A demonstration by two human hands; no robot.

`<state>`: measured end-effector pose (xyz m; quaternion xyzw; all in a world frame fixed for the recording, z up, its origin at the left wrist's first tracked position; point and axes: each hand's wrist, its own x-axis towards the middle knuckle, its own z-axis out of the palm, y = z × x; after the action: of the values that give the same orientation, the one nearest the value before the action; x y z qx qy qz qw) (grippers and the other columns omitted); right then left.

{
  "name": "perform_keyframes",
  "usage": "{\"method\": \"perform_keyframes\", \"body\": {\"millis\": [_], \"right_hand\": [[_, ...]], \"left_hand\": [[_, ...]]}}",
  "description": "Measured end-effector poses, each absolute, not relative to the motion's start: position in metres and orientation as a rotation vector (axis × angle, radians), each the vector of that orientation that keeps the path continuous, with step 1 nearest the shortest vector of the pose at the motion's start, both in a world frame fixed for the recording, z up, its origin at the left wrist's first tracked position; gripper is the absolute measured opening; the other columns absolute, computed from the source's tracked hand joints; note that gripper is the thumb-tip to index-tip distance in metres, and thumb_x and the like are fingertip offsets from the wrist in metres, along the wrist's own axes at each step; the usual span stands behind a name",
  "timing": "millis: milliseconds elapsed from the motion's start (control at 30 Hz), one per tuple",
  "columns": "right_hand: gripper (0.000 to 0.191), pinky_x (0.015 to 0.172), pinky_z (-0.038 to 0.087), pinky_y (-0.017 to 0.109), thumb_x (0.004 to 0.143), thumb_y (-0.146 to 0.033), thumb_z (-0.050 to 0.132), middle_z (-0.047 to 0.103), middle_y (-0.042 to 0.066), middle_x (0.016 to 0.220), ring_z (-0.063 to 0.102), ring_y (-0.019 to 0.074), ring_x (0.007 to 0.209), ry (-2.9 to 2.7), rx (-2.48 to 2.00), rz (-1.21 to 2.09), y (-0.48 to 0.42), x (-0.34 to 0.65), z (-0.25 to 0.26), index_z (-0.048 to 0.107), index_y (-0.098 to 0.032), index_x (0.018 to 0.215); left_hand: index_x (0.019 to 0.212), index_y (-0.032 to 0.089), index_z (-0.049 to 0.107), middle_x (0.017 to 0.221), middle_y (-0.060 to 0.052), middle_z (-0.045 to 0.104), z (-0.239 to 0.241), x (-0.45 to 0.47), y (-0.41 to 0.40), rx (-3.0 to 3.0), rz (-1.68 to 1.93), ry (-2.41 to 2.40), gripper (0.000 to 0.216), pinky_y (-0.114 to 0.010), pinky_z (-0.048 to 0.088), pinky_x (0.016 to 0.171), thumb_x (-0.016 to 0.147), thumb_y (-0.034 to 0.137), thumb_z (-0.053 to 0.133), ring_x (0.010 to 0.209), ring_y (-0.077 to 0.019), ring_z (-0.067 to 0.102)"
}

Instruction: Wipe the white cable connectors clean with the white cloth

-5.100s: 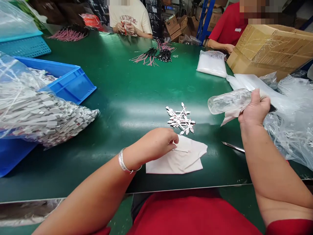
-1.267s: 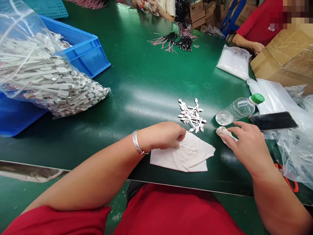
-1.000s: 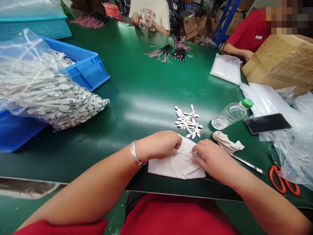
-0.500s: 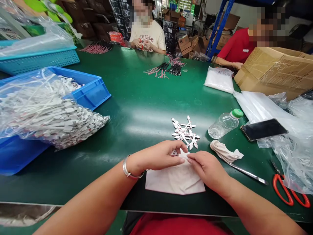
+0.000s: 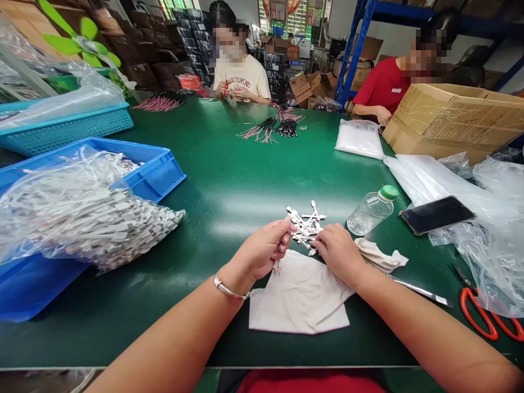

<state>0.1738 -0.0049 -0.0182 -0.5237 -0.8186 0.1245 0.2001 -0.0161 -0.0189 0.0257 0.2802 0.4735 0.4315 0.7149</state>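
Head camera: the left hand (image 5: 266, 248) is curled up, and its fingers grip a few small white cables (image 5: 278, 265). Their thin ends hang down below the curled fingers, over the top edge of a white cloth (image 5: 303, 300). The right hand (image 5: 339, 252) is close by, with its thumb and finger near one end of a white cable. More cables show right behind that spot, so I can't tell if the right fingers are pinching it

A little pile of white cables (image 5: 306, 222) lies on the green worktop (image 5: 229, 174), just past the fingers, and it shows in the gap between the two hands. The cloth lies under the hands, on the near side, with some creases in it

Next to the right hand is a crumpled cloth (image 5: 380, 256), with a thin metal tool (image 5: 428, 291) beside it. A clear bottle (image 5: 368, 215) with a green lid is near the pile, and a black phone (image 5: 438, 214) is further right. Scissors (image 5: 469, 297) with red handles lie near the right arm. Over on the left, a big clear bag (image 5: 123, 224) full of white cables rests by a blue bin (image 5: 158, 172). Two people sit across the worktop, one of them behind a cardboard box (image 5: 446, 117)
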Motion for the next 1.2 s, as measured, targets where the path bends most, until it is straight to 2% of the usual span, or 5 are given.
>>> {"method": "perform_keyframes", "body": {"millis": [167,433,567,767,1200], "right_hand": [[0.023,0.066,0.040,0.031,0.090,-0.027,0.052,0.060,0.003,0.069,0.052,0.0183,0.070,-2.193,-1.477,0.519,-0.005,0.184,-0.008,0.056,-0.018,0.069],[0.031,0.067,0.043,0.028,0.077,-0.046,0.065,0.065,0.002,0.070,0.056,0.0132,0.067,-1.532,-1.332,1.538,-0.025,0.207,0.021,0.058,-0.016,0.071],[0.030,0.066,0.043,0.028,0.074,-0.045,0.069,0.065,0.002,0.068,0.055,0.0117,0.064,-1.431,-1.247,1.747,-0.033,0.212,0.017,0.062,-0.016,0.074],[0.034,0.069,0.046,0.029,0.080,-0.046,0.062,0.066,0.001,0.072,0.058,0.0135,0.068,-1.473,-1.277,1.605,-0.041,0.212,0.011,0.065,-0.017,0.099],[0.031,0.062,0.048,0.026,0.093,-0.039,0.042,0.063,0.002,0.068,0.057,0.0132,0.062,-1.888,-1.195,1.514,-0.049,0.197,0.008,0.064,-0.017,0.088]], "left_hand": [[0.064,0.014,0.045,0.063,0.001,0.050,0.023,-0.012,-0.018,0.537,0.920,1.037,0.038,-0.012,0.017,0.033,0.079,0.044,0.065,0.044,-0.0031,0.041],[0.120,0.021,0.052,0.074,0.004,0.053,0.023,-0.010,-0.028,0.863,0.746,0.943,0.054,-0.015,0.022,0.040,0.071,0.030,0.074,0.046,-0.0017,0.038],[0.110,0.020,0.061,0.071,0.005,0.049,0.027,-0.006,-0.034,1.174,0.727,1.011,0.035,-0.017,0.030,0.046,0.078,0.034,0.066,0.049,-0.0036,0.035],[0.070,0.016,0.054,0.052,0.006,0.039,0.027,0.001,-0.037,1.302,0.709,1.176,0.032,-0.020,0.033,0.048,0.081,0.046,0.057,0.049,-0.0074,0.034],[0.074,0.016,0.055,0.053,0.006,0.041,0.017,0.007,-0.034,0.821,0.799,1.130,0.020,-0.016,0.018,0.038,0.076,0.035,0.061,0.042,-0.0039,0.031]]}}
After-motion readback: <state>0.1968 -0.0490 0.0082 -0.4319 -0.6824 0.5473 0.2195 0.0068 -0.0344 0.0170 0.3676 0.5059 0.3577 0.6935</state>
